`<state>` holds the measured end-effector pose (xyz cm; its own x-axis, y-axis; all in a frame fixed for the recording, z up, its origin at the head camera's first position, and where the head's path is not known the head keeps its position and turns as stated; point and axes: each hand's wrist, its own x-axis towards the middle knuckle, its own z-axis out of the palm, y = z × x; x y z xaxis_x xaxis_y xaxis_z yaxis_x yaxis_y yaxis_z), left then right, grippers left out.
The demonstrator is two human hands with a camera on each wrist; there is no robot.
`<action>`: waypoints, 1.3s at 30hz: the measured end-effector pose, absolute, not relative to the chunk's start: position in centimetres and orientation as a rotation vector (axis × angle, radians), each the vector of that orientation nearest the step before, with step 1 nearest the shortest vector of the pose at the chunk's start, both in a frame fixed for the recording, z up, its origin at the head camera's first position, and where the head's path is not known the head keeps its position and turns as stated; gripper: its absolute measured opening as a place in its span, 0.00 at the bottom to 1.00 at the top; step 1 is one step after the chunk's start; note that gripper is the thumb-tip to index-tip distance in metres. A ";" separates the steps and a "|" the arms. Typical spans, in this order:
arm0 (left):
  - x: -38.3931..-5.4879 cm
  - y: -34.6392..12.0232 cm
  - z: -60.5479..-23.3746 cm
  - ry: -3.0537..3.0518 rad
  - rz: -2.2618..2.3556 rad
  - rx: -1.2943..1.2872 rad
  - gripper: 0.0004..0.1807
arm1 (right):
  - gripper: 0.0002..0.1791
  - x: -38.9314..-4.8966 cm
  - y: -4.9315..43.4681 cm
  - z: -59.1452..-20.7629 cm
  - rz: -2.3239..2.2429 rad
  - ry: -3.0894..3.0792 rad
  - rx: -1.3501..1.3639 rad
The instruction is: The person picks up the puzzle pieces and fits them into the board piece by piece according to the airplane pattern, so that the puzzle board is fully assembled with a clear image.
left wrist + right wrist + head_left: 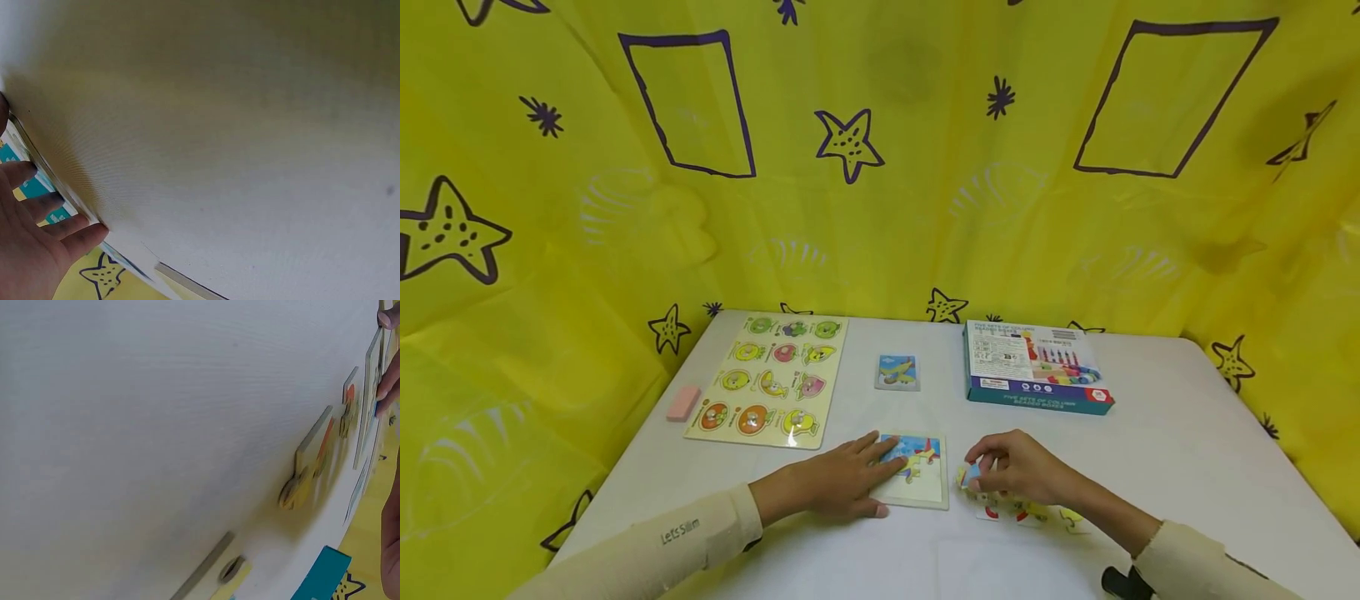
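A small square puzzle board lies on the table, its upper part filled with blue, yellow and red pieces. My left hand rests flat across the board's left side, fingers spread and straight; the left wrist view shows the same hand at the board's edge. Just right of the board, my right hand pinches a blue and yellow puzzle piece between thumb and fingers. Below that hand several loose puzzle pieces lie on the table; the right wrist view shows some loose pieces from low down.
A fruit puzzle board lies at the left, with a pink block beside it. Behind the small board is a picture card. A beaded-boxes carton sits at the back right. A dark object is near the right wrist.
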<state>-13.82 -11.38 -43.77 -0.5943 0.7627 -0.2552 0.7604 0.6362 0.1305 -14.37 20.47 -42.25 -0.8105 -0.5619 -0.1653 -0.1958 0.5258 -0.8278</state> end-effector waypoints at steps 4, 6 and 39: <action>-13.8 -11.4 -43.9 2.574 0.008 1.235 0.39 | 0.18 -14.8 19.6 -42.4 -1.183 2.372 -0.652; -13.8 -11.4 -43.9 2.578 0.004 1.237 0.39 | 0.19 -15.1 19.2 -42.4 -1.187 2.362 -0.665; -13.9 -11.4 -44.2 2.592 -0.006 1.241 0.39 | 0.14 -16.3 16.0 -44.2 -1.088 2.435 -0.775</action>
